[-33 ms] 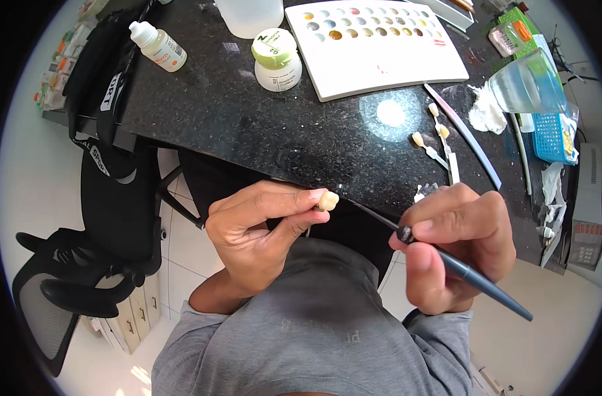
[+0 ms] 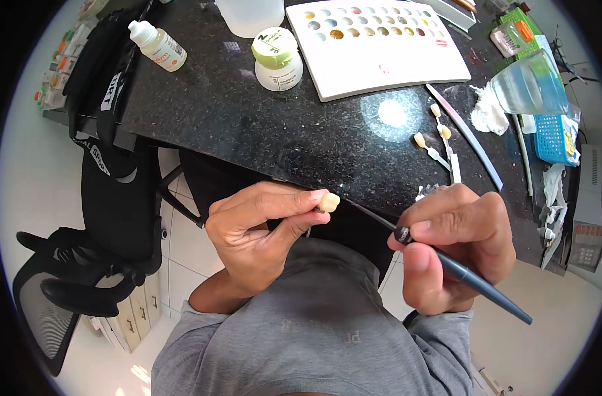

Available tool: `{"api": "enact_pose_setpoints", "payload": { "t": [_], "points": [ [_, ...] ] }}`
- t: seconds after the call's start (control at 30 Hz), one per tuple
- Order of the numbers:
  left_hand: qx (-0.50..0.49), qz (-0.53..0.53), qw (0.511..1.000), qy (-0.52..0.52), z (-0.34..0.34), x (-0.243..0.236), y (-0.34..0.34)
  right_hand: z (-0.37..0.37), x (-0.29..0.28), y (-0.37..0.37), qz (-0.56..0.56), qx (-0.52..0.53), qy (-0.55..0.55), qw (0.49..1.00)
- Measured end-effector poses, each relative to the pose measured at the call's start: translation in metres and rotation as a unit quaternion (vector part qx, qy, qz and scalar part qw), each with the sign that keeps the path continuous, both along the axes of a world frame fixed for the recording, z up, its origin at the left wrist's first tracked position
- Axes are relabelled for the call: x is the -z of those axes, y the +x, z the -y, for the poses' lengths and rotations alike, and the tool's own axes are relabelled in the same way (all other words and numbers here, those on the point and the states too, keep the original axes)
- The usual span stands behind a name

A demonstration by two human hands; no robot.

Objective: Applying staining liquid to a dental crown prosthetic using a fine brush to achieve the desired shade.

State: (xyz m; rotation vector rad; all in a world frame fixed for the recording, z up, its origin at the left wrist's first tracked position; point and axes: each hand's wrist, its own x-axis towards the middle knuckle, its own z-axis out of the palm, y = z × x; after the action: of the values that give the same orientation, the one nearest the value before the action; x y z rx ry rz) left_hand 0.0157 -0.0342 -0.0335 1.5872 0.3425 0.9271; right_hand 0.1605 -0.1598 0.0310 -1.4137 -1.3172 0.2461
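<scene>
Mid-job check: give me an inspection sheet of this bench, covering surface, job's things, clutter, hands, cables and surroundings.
Surface: dark speckled countertop, glare spot near its middle.
Job's things: small cream tooth model; fine brush, its tip at the model.
Clutter: white well palette with colour dabs, green-lidded jar, dropper bottle, clear cup, shade tabs, crumpled tissue, blue basket.
Hands: left hand in a fingertip grip on the tooth model; right hand holds the brush like a pen.
Cables: nothing seen.
Surroundings: black office chair at left, white tiled floor.
</scene>
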Motion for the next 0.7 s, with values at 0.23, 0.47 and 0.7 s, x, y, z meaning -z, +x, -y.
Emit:
{"api": "enact_pose_setpoints", "payload": {
  "t": [0.23,0.47,0.7],
  "points": [
    [0.004,-0.013,1.0,-0.01,0.0002,-0.0016,-0.0011,-0.0045,-0.0027,0.0003,0.002,-0.026,-0.027,0.999],
    [0.009,-0.025,1.0,-0.008,-0.0003,-0.0021,-0.0029,-0.008,-0.0025,0.0052,0.023,-0.049,-0.025,0.998],
    [0.005,-0.02,1.0,0.0,-0.0003,-0.0016,-0.0021,-0.0104,0.0015,0.0031,0.022,-0.029,-0.002,0.999]
  ]
}}
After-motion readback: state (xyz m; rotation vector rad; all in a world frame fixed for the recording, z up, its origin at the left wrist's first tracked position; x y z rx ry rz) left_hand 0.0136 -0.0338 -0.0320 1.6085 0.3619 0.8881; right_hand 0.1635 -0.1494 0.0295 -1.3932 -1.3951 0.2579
